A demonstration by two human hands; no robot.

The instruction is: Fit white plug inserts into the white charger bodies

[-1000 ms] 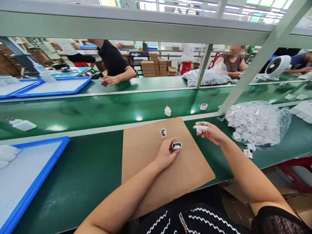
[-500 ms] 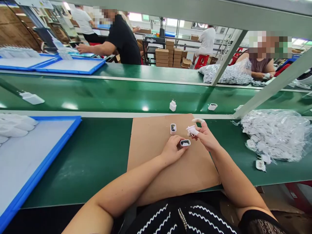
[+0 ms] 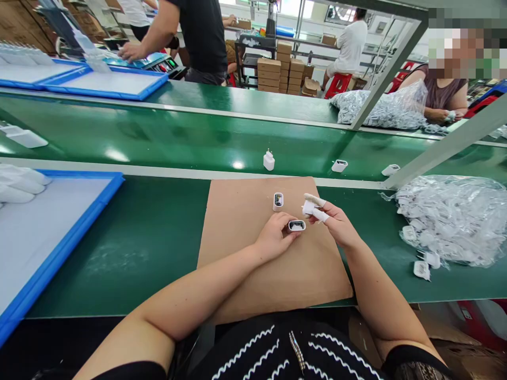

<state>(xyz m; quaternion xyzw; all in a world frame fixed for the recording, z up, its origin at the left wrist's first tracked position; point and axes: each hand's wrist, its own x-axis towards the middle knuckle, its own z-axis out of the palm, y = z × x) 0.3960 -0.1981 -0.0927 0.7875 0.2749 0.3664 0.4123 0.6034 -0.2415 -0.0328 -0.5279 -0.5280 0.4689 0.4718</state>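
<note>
My left hand [image 3: 274, 238] rests on the brown cardboard sheet [image 3: 237, 232] and pinches a small white charger shell [image 3: 297, 226], open end up. My right hand [image 3: 333, 222], with white finger cots on the fingertips, holds a small white part [image 3: 308, 208] just right of that shell. A second white shell [image 3: 278, 201] stands upright on the cardboard a little behind my hands.
A clear bag of white parts [image 3: 455, 216] lies at the right, with loose pieces [image 3: 420, 269] beside it. A blue-rimmed tray [image 3: 59, 248] sits at the left. On the green conveyor [image 3: 178, 142] stand a white plug [image 3: 269, 160] and other shells [image 3: 339, 165]. Other people work behind.
My right hand has come in from the right toward the shell in my left hand. The view has tilted down and drifted slightly.
</note>
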